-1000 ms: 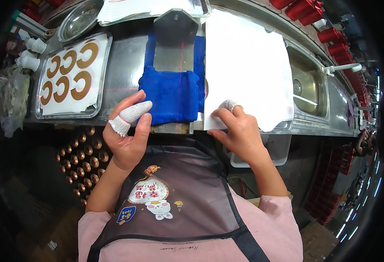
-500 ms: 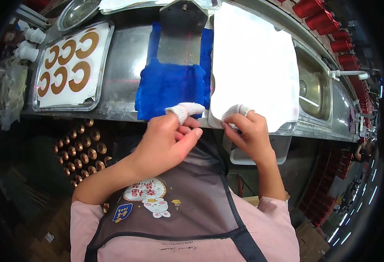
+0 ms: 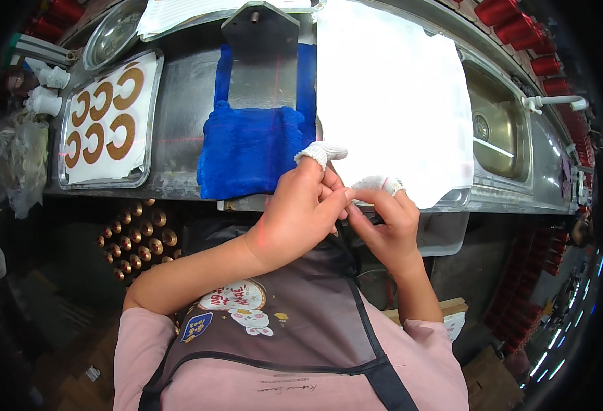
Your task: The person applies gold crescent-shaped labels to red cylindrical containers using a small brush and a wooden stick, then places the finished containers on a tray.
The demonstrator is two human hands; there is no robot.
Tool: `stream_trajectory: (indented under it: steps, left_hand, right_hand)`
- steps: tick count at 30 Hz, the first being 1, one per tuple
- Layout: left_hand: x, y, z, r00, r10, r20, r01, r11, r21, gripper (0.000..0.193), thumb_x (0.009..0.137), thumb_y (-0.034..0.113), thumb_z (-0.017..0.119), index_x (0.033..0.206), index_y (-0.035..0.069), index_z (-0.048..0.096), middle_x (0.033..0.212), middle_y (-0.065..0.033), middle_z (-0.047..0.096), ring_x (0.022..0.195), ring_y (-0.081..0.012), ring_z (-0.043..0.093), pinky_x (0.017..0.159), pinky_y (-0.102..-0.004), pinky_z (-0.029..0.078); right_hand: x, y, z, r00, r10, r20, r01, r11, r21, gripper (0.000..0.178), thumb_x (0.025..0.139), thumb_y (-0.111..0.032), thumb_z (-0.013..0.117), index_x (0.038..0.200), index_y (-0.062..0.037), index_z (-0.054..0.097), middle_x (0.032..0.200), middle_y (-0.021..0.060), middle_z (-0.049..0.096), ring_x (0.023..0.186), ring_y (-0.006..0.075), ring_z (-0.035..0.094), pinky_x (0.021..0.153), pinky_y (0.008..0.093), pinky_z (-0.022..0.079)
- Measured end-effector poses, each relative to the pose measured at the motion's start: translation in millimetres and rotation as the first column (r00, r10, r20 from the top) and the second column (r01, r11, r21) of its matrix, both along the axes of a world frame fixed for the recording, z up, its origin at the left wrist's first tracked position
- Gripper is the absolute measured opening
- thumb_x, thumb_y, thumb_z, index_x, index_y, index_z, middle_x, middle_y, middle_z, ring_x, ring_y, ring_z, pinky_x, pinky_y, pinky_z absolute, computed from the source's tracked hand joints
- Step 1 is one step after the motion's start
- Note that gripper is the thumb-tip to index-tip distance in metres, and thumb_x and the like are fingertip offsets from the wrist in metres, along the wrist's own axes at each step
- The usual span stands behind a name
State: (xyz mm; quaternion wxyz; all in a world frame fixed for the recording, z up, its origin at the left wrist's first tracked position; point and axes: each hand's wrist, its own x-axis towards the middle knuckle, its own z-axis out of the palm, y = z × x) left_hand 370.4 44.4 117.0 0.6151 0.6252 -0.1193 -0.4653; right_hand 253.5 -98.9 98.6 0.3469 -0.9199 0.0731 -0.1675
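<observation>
My left hand [image 3: 307, 200] and my right hand [image 3: 387, 220] meet in front of the counter's near edge, fingertips almost touching. Both are closed in a pinch; anything between the fingertips is too small or hidden to make out. A white knitted finger sleeve covers the left index finger [image 3: 325, 152], and another white sleeve [image 3: 378, 183] sits on a finger of the right hand. Just beyond the hands lies a stack of white sheets [image 3: 394, 103], its near edge beside my right hand. Left of it a damp-looking blue cloth [image 3: 246, 151] is spread on the counter.
A dark metal plate [image 3: 260, 38] stands behind the cloth. At left, a tray [image 3: 144, 179] carries white paper with several brown C-shaped pieces [image 3: 121, 135]. A sink [image 3: 496, 130] with a white faucet [image 3: 555, 103] lies right. Several gold-coloured round parts [image 3: 135, 236] sit below the counter.
My left hand has moved right to meet my right hand at the fingertips. The right hand stays pinched in nearly the same place. The view has shifted slightly.
</observation>
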Motion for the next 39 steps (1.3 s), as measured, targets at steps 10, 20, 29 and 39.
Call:
stream_trajectory:
  steps: [10,20,29,39]
  left_hand:
    - [-2.0,-0.9,-5.9,0.998,0.004,-0.061,-0.006,0.999,-0.039,0.041,0.097,0.001,0.058,0.135,-0.007,0.042,0.095,-0.0078,0.058,0.078,-0.0098,0.064,0.060,-0.0225,0.054]
    - [-4.3,8.8,0.0,0.953,-0.080,0.292,0.044,0.991,0.127,0.047,0.089,-0.001,0.058,0.135,-0.006,0.044,0.081,-0.0081,0.061,0.065,-0.0139,0.063,0.060,-0.0292,0.050]
    - [0.4,16.2,11.0,0.890,-0.147,0.432,0.065,0.978,0.198,0.054,0.088,0.001,0.062,0.138,-0.003,0.043,0.077,-0.0122,0.063,0.067,-0.0240,0.065,0.067,-0.0343,0.051]
    - [23.7,85.0,22.1,0.970,0.079,0.229,-0.100,0.991,0.083,0.053,0.092,0.000,0.064,0.141,0.005,0.046,0.091,-0.0046,0.062,0.069,-0.0092,0.062,0.057,-0.0208,0.047]
  right_hand:
    - [-2.2,-5.4,8.2,0.995,-0.018,-0.094,0.035,0.983,0.181,0.021,0.074,-0.006,0.078,0.094,-0.0082,0.072,0.082,0.0056,0.070,0.062,0.0196,0.056,0.058,0.0322,0.045]
    - [7.3,-27.6,9.2,0.967,-0.236,-0.093,0.252,0.939,0.233,0.003,0.086,-0.005,0.068,0.086,-0.0019,0.067,0.070,-0.0028,0.055,0.060,0.0040,0.044,0.056,0.0211,0.035]
    - [-61.9,-169.9,2.0,0.618,-0.781,0.091,0.786,0.615,-0.052,0.012,0.091,-0.012,0.063,0.091,-0.0001,0.064,0.084,0.0070,0.064,0.074,0.0144,0.060,0.071,0.0283,0.049]
    - [20.6,-81.9,11.2,0.844,-0.527,-0.102,0.469,0.816,-0.337,0.079,0.081,-0.041,0.078,0.142,-0.0007,0.049,0.118,0.0267,0.060,0.111,0.0418,0.060,0.093,0.0460,0.049]
